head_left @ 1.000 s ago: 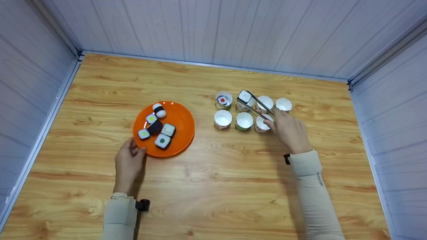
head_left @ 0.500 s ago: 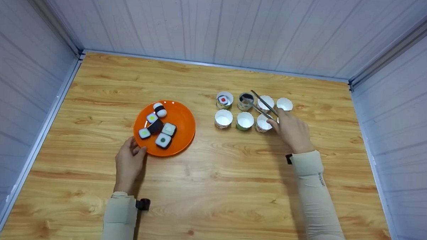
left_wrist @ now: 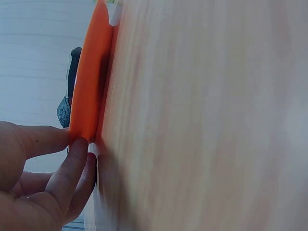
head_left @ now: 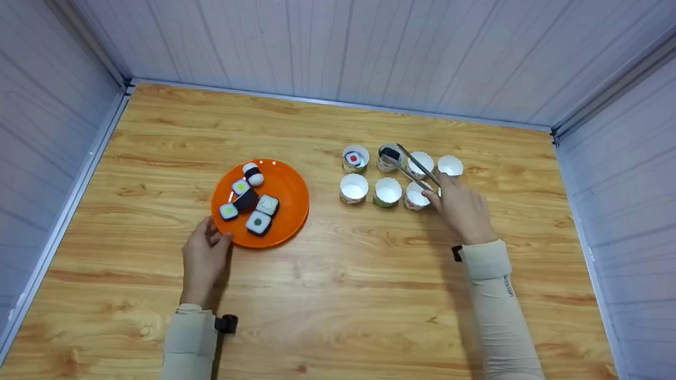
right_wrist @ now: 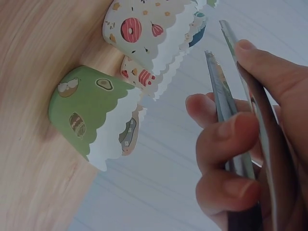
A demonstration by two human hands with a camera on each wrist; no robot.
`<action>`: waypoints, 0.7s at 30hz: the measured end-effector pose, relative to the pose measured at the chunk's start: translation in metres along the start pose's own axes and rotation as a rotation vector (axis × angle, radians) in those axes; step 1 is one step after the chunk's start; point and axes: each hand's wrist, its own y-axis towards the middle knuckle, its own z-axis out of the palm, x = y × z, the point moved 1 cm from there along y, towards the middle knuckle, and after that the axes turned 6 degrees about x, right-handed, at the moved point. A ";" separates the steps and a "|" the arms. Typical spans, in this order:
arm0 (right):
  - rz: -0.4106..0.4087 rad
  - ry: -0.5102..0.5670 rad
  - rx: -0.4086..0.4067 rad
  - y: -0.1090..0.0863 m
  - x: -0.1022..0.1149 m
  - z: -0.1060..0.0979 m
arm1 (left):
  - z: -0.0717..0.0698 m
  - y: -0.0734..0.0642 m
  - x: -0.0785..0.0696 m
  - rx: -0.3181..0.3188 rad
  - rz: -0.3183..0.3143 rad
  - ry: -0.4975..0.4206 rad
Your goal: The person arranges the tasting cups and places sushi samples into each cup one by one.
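Note:
My left hand (head_left: pixel 203 261) pinches the near-left rim of the orange plate (head_left: pixel 294 197); in the left wrist view the thumb and fingers (left_wrist: pixel 65 180) are on its edge. Several toy sushi pieces (head_left: pixel 258 223) lie on the plate. My right hand (head_left: pixel 465 210) holds metal tongs (head_left: pixel 419 165) over the paper cups. Their tips are apart, with nothing between them in the right wrist view. Below them, a sushi piece (head_left: pixel 391 153) sits in the second cup (head_left: pixel 388 167) of the back row, dark side up. A red-centred sushi piece (head_left: pixel 352 158) sits in the back-left cup.
Other paper cups stand in two rows, including a green one (head_left: pixel 387 193) and a white-rimmed one (head_left: pixel 354 189) in front. The back-right cup (head_left: pixel 450 166) is beside my right hand. Pale panel walls (head_left: pixel 343 44) enclose the wooden table (head_left: pixel 323 302).
The sushi piece went from the tongs into the second back cup, turning dark side up. The tongs opened and shifted slightly right. My left hand stayed on the plate.

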 end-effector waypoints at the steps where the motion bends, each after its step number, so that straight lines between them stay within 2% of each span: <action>1: 0.000 0.002 0.001 0.000 0.001 0.000 | 0.000 0.000 0.000 0.001 -0.004 -0.001; 5: -0.024 -0.001 -0.022 -0.002 0.005 0.000 | 0.000 0.000 0.001 -0.006 -0.001 -0.001; 12: -0.114 -0.025 -0.081 0.000 0.025 0.004 | 0.001 -0.001 0.003 -0.025 0.064 0.012; 21: -0.241 -0.018 -0.072 0.002 0.068 0.014 | 0.001 -0.001 0.000 -0.012 0.043 0.000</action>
